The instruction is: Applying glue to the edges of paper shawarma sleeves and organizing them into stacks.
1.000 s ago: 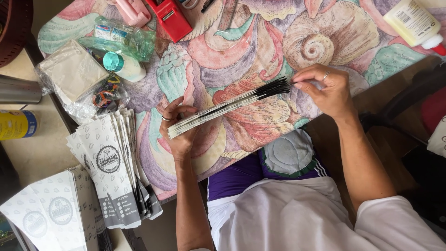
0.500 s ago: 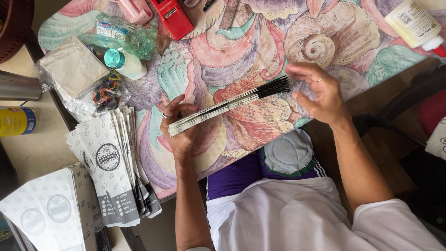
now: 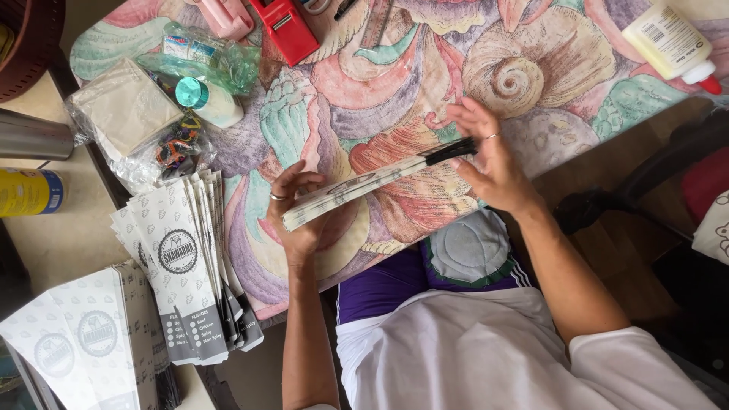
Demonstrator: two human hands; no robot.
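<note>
My left hand (image 3: 298, 212) grips one end of a thick stack of flat white paper sleeves (image 3: 357, 186), held edge-on above the table. The stack's far end is black. My right hand (image 3: 490, 156) is flat and spread, its palm pressed against that black end; a ring shows on one finger. Both hands hover over a tablecloth with a seashell pattern (image 3: 531, 68).
A fanned pile of printed white paper sleeves (image 3: 186, 258) lies at the table's left edge, more (image 3: 76, 342) lower left. A bag of napkins (image 3: 121, 114), a teal-capped bottle (image 3: 205, 97), a red stapler (image 3: 285, 26), a glue bottle (image 3: 668, 42) and a yellow can (image 3: 30, 191) lie around.
My right hand let go of the stack's black end, opened, and now presses flat against it. The stack has tilted slightly and stayed in my left hand.
</note>
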